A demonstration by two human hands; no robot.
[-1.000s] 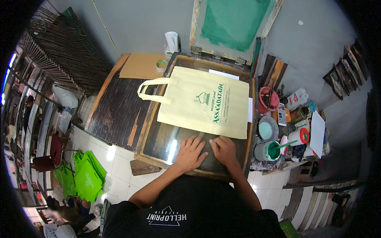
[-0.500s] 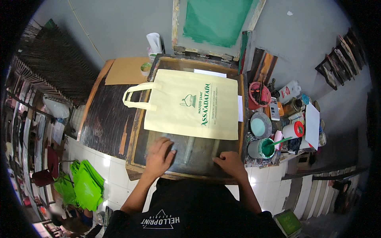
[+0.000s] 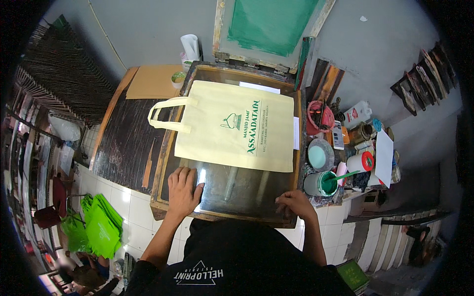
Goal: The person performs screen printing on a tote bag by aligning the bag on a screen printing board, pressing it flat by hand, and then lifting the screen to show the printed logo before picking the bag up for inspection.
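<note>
A cream tote bag (image 3: 232, 126) with a green print lies flat on a wood-framed glass table (image 3: 236, 182), its handles pointing left. My left hand (image 3: 183, 191) rests at the glass's left side, just below the bag's lower left edge, fingers stretched forward and nothing in them. Near the front right corner of the frame is my right hand (image 3: 297, 204), its fingers loosely bent and partly apart, with nothing visible in them. Neither hand touches the bag. White paper (image 3: 258, 88) shows from under its far edge.
Beyond the table, a printing screen (image 3: 269, 27) with a green area stands raised. At right are a green paint tub (image 3: 320, 183), a grey bowl (image 3: 321, 154), a red bucket (image 3: 320, 117) and a phone (image 3: 337, 134). Green bags (image 3: 103, 224) hang at lower left.
My hands have moved apart: the left one further left, the right one further right along the front of the glass. The bag stays put on the table; the whole view has shifted slightly.
</note>
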